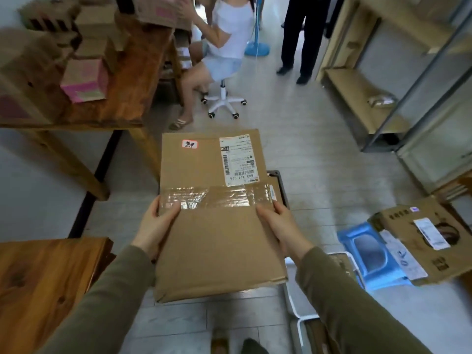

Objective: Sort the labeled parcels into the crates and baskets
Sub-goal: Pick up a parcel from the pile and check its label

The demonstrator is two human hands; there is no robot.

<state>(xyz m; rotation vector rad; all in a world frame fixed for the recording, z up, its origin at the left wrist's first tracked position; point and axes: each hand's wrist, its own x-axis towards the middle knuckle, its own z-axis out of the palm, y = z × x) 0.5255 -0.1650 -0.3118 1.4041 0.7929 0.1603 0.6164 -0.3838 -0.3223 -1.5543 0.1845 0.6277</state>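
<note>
Head view, single frame.

- A flat cardboard parcel [217,238] is held in mid-air over the tiled floor, at the centre of the view, by both hands.
- Left hand [159,221]: the parcel's left edge is pinched, thumb laid on the top face at the tape band [214,198]; the fingers beneath are hidden.
- Right hand [278,223]: the right edge is pinched the same way, thumb on top, fingers under and out of sight.
- A white shipping label [238,159] with barcodes is seen at the parcel's far right corner. A small red-bordered sticker [190,144] with handwriting is seen to its left.
- Dark crate [281,182]: only its right rim is seen past the parcel's right edge. Its contents are covered by the parcel and cannot be told.
- A blue plastic thing [370,254] (stool or tub, cannot be told) is noted on the floor at right. A labelled cardboard box [421,238] is lying tilted across it.
- Shelf [357,98], right: one wrapped packet [381,100] is lying on the low board.
- Wooden table [122,93], upper left: several cardboard boxes are stacked on it, among them a pink box [85,81] near the front.
- A seated person [224,34] on a white swivel stool [224,98] is noted just beyond the table.
</note>
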